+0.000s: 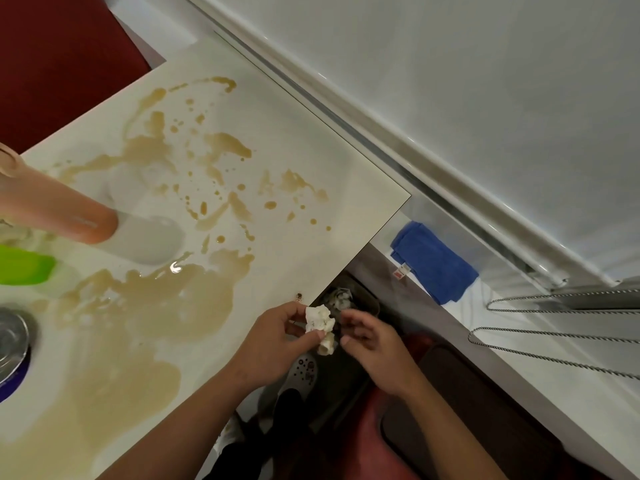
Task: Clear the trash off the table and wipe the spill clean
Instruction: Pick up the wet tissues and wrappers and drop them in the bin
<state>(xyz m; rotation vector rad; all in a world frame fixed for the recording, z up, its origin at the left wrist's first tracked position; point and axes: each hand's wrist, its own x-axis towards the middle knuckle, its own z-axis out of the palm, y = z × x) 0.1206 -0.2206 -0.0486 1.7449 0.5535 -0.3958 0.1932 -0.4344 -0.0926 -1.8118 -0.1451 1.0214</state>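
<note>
A wide brown spill covers much of the glossy white table, with splashes reaching its far side. My left hand pinches a crumpled, stained white tissue wad just past the table's right edge. It hangs over a dark bin on the floor that holds more crumpled paper. My right hand hovers right beside the wad, fingers curled and apart, holding nothing.
A pink bottle stands at the table's left, with a green object and a metal can below it. A folded blue cloth lies on the white ledge to the right. Metal chains hang nearby. A sandalled foot shows below.
</note>
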